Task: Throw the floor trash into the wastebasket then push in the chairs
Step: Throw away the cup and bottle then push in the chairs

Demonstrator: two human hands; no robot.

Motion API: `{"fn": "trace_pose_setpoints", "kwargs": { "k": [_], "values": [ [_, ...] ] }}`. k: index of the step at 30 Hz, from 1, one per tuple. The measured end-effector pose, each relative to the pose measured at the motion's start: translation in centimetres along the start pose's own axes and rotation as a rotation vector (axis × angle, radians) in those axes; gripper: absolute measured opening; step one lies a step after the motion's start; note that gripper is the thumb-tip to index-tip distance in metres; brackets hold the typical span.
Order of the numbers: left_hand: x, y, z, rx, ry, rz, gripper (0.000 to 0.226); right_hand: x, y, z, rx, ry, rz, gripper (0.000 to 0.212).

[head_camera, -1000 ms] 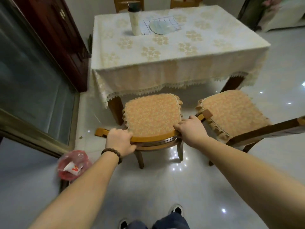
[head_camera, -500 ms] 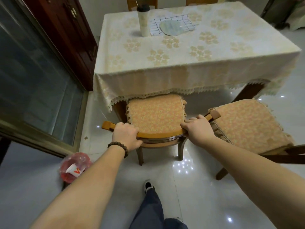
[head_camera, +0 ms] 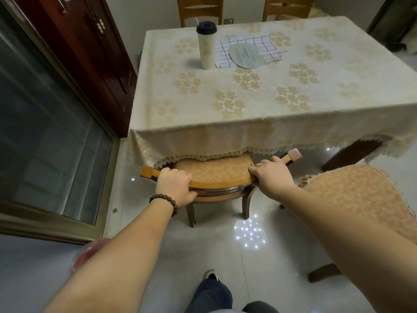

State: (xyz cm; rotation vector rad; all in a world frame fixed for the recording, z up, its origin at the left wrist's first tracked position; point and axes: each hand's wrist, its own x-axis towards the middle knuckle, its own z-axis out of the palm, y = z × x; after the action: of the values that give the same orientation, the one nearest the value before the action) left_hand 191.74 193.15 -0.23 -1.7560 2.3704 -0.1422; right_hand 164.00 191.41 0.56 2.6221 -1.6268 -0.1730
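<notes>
We see both hands on the top rail of the near chair (head_camera: 216,185): left hand (head_camera: 174,187) curled over the rail's left part, fingers wrapped over the front edge, thumb under; right hand (head_camera: 272,177) gripping the right part, fingers folded over the rail near the seat cushion. Fingertips on both are hidden behind the rail, so we can't read how far they wrap. The chair's front half sits under the tablecloth (head_camera: 248,91) fringe; only the rear strip of its cushion, the rail and two back legs show. A second chair (head_camera: 361,197) stands to the right, clear of the table, its seat partly covered by our right forearm and cut off by the frame edge; one dark leg shows lower right. The wastebasket (head_camera: 90,254) is mostly blocked by our left forearm: we get just a reddish, translucent sliver at lower left, contents unreadable. On the table: a tall tumbler (head_camera: 206,47) with a dark lid, beside a checked cloth (head_camera: 248,50) with a round pale fan-like item (head_camera: 246,55) lying on it. Two more chair backs (head_camera: 199,10) at the far side are cropped by the top edge. A bead bracelet (head_camera: 164,201) is on the left wrist. One small scrap (head_camera: 115,210) lies on the floor by the glass door frame; we can't tell what it is. One shoe and a trouser leg show at the bottom.
</notes>
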Motion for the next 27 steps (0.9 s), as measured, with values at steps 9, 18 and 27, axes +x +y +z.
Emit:
{"fn": "trace_pose_setpoints", "kwargs": {
  "k": [9,18,27],
  "values": [
    [7.6,-3.3,-0.4,0.011,-0.023,0.032,0.033,7.2,2.6,0.4,0.011,-0.027,-0.004,0.005],
    [12.5,-3.3,-0.9,0.005,-0.017,-0.012,0.037,11.7,5.8,0.2,0.007,-0.029,0.003,0.006],
    [10.7,-3.7,-0.6,-0.17,0.065,-0.286,0.121,11.9,7.2,-0.5,0.051,-0.029,-0.002,0.102]
  ]
}}
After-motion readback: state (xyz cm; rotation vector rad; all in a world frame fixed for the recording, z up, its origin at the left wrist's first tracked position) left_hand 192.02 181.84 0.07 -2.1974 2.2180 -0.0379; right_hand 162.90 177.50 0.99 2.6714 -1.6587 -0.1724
